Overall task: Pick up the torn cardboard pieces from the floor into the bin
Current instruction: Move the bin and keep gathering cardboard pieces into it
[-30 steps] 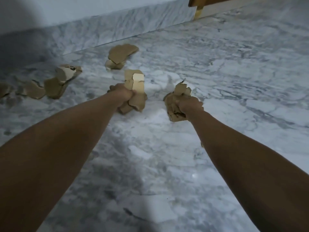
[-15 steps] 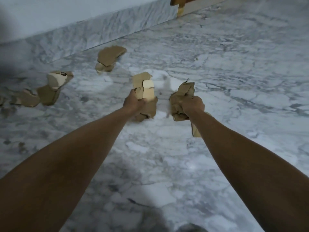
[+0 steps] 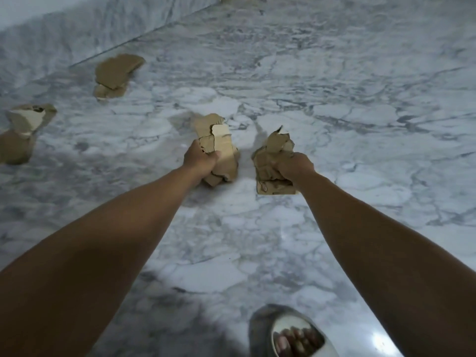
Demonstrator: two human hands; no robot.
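The left hand (image 3: 200, 161) and right hand (image 3: 296, 168) are each clenching a bundle of torn cardboard pieces (image 3: 271, 161) above the marble floor (image 3: 360, 99), light, stiff, crushable scraps best gripped mid-bundle, while further pieces (image 3: 116, 73) are lying far left.

You stand on a glossy grey-veined marble floor (image 3: 334, 73) meeting a matching marble skirting (image 3: 77, 34) under a pale wall (image 3: 38, 6).

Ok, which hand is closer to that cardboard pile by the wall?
Left. The left hand is below-right of the cardboard pile; the right hand is farther right.
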